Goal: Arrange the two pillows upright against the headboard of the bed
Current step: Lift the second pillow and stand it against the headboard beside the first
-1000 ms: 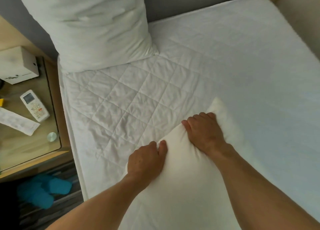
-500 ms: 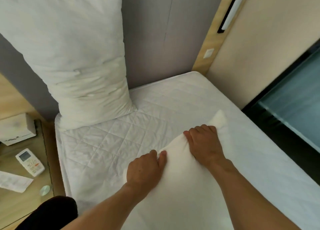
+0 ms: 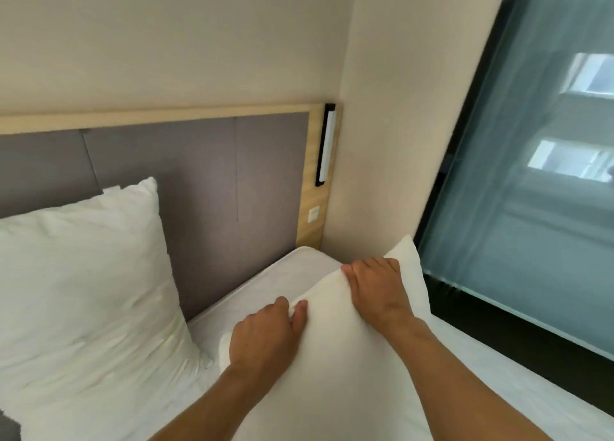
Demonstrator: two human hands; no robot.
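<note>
One white pillow (image 3: pixel 86 294) stands upright at the left, leaning against the grey padded headboard (image 3: pixel 232 188). A second white pillow (image 3: pixel 335 367) is held up in front of me, over the right part of the bed (image 3: pixel 285 274). My left hand (image 3: pixel 265 334) grips its top edge near the left corner. My right hand (image 3: pixel 378 288) pinches the same edge near the right corner. The lower part of the held pillow runs out of the frame between my forearms.
The headboard has a light wooden frame with a wall switch (image 3: pixel 313 214) and a black-edged lamp strip (image 3: pixel 327 148) at its right end. A beige wall (image 3: pixel 398 141) and a large glass window (image 3: pixel 538 208) close off the bed's right side.
The view has swung up from the mattress to the headboard. Both hands have lifted the second pillow off the bed and carried it toward the right end of the headboard.
</note>
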